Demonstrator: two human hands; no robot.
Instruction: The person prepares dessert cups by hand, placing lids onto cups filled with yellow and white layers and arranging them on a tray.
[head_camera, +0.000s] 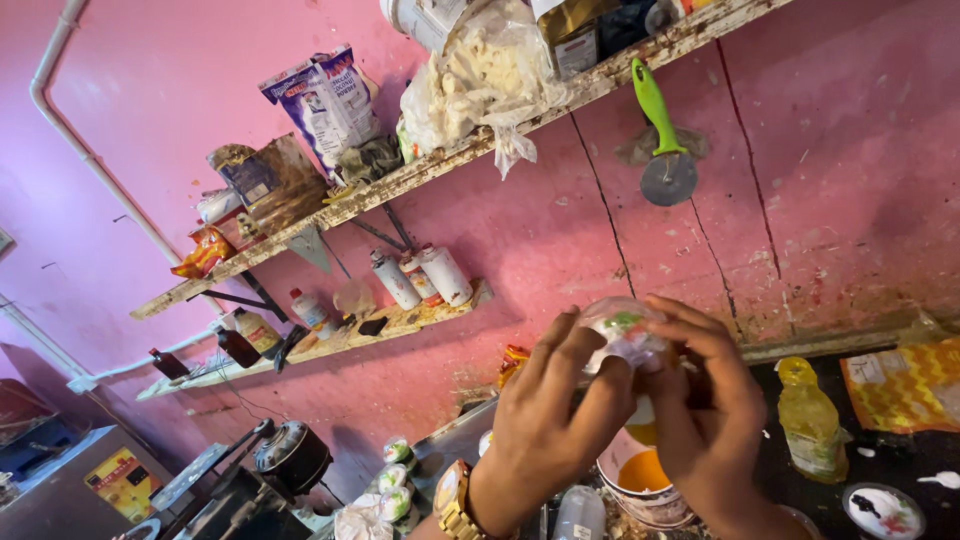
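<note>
- Above you, a long paint-flecked wooden shelf (330, 212) on the pink wall carries a tilted white-and-purple printed bag (325, 100) and a crumpled clear plastic sack of pale lumps (480, 75).
- A green-handled round cutter (662, 140) hangs below that shelf.
- Your left hand (545, 415) and right hand (705, 410) meet above the dark counter (900, 455).
- Your fingers (590, 350) curl closed around a small clear plastic container (622, 335), raised in front of the wall.
</note>
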